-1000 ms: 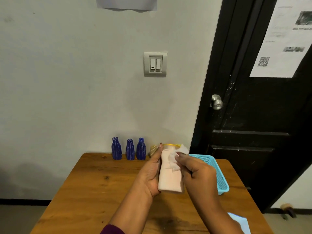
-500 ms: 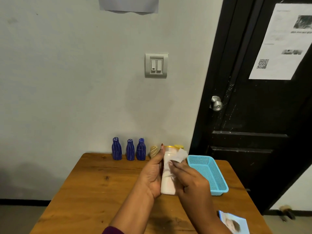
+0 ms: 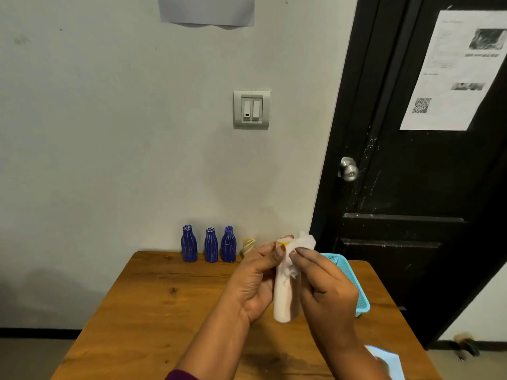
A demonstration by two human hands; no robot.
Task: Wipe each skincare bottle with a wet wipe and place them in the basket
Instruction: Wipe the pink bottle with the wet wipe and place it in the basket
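Up at the bottle's (image 3: 284,300) cap now, the wipe (image 3: 303,242) is pinched in the right hand (image 3: 326,286); the left hand (image 3: 255,281) grips the bottle upright over the counter (image 3: 153,311).

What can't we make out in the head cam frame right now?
Head view only:
Inside of basket: mostly behind right hand.
Cap of pink bottle: covered by wet wipe, left hand.
Small yellowish bottle: partly behind left hand.
Text on door notice: too small.

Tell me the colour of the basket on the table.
The basket is light blue, clearest in the head view.
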